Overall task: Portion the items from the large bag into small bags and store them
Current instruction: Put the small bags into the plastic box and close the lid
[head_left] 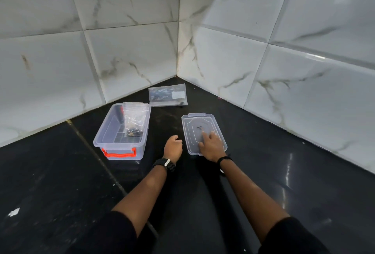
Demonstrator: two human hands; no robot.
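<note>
Right hand (211,146) rests released on the clear lid (204,133); left hand (173,147) curled, seemingly empty.

The large clear plastic bag (167,95) lies flat beyond the clear plastic storage box with orange handle (121,132). Small clear zip bags (135,118) stand inside that box, leaning on its right wall, dark bits at their bottoms.

Even, bright light glares on the glossy wall tiles (304,30) and dark floor (290,164); wide-angle edges bend and blur.
</note>
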